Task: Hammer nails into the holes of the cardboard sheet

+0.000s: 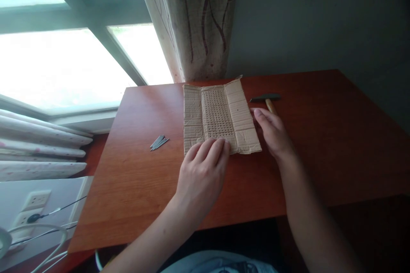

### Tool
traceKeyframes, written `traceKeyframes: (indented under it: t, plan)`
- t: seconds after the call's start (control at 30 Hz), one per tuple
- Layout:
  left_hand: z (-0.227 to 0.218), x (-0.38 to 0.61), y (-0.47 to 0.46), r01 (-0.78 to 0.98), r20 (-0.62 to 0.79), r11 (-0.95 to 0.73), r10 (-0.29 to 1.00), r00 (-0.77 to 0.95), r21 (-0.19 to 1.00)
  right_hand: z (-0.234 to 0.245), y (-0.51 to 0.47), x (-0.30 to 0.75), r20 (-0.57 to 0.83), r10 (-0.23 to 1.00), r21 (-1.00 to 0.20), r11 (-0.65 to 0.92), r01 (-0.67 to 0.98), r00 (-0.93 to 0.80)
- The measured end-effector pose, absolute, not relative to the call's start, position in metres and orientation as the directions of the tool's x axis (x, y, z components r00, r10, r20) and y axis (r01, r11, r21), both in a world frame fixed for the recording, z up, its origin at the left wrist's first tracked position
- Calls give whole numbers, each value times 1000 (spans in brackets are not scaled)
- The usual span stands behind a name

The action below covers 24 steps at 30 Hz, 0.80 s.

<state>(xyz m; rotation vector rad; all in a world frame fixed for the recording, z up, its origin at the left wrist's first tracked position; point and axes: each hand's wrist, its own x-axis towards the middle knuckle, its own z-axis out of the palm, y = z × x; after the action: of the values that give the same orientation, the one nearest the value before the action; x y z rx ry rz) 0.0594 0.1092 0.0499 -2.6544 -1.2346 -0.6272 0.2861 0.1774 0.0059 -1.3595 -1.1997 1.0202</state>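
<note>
A creased piece of corrugated cardboard (242,126) lies on the table, its middle panel punched with rows of small holes. My left hand (205,164) is closed on its near edge, fingers together over the board; the thumb is hidden. Along the board's right edge, my right hand (272,130) is half open, thumb and index finger pointing toward the cardboard. Just beyond that hand lies a hammer (265,97) with a dark head and wooden handle, partly covered by the hand. To the left of the cardboard is a small bundle of metal nails (159,142).
The reddish-brown wooden table (144,192) stands against a window (64,64) and a patterned curtain (205,21). At lower left, a wall socket (35,202) has a plug and cables. The table's near edge runs in front of my body.
</note>
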Motion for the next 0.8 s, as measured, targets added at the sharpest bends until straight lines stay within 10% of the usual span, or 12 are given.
traceKeyframes:
  t: [0.17,0.5,0.57,0.8]
  plan:
    - [50,64,106,783,437,-611,740,511,119,-5,171,342,289,897,-559,-127,819,336]
    - [59,24,112,719,641,-529,752,152,451,-18,178,348,-23,957,-57,-290,955,289]
    - [59,2,121,744,637,-437,771,20,505,-16,190,347,-27,958,-97,-286,953,285]
    - [21,-51,151,702,477,-184,844,-246,688,-23,222,350,-7,931,-806,-221,549,365]
